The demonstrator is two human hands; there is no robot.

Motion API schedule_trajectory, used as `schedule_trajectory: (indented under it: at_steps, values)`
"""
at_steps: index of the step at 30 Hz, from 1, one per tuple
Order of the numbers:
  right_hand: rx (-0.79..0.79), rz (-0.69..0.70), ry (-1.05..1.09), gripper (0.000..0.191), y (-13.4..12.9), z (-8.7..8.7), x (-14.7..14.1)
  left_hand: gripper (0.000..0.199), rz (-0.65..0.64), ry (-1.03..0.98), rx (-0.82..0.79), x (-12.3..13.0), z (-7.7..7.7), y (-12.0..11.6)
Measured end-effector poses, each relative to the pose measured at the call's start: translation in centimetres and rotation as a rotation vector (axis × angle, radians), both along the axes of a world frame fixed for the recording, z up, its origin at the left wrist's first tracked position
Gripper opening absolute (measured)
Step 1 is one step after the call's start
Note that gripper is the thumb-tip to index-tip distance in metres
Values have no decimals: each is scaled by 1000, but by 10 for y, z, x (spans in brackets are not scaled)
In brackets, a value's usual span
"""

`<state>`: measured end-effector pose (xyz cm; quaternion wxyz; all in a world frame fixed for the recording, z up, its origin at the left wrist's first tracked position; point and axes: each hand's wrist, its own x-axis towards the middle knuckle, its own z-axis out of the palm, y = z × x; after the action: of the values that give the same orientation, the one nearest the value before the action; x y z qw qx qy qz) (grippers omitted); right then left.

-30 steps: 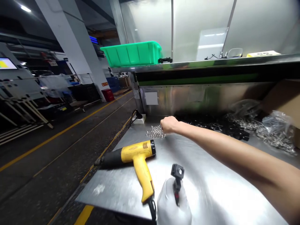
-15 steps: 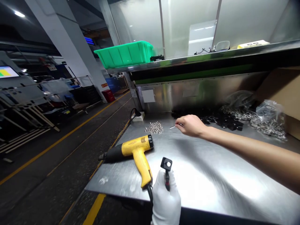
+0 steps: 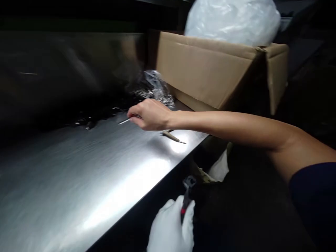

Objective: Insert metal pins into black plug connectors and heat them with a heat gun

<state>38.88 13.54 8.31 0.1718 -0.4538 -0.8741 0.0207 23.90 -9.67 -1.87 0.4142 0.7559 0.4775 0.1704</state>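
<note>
My left hand [image 3: 172,225], in a white glove, is closed on a black part [image 3: 187,196] with a square, holed head and a bit of red near the thumb. It is in front of the metal table's edge. My bare right hand [image 3: 148,114] is closed on a thin silver rod [image 3: 124,121] that points left, above the metal table [image 3: 105,168]. Just below the right wrist, a tan-handled tool [image 3: 172,136] with a thin metal tip lies on the table.
A cardboard box [image 3: 202,70] holding a large white plastic bag [image 3: 232,21] stands behind my right arm. Small shiny parts and a clear bag [image 3: 156,83] lie beside it. Dark parts [image 3: 89,123] are at the table's back. A crumpled white sheet [image 3: 219,168] shows beyond the edge.
The view has swung right. The yellow heat gun, green bin and silver pile have left the frame; the box and tan-handled tool now show. Both hands keep their holds.
</note>
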Motion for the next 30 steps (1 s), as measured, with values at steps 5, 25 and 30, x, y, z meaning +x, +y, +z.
schedule_trajectory:
  at_steps: [5,25,30]
  values:
    - [71,56,74,28,-32,8,40,24,-206,-171,-889,114,-53,23]
    - [-186,-2,213,26,-24,-59,19,45,-140,-779,-1420,81,-77,36]
    - [-223,-78,167,29,6,-73,-40,48,0,-800,-1163,-42,2,35]
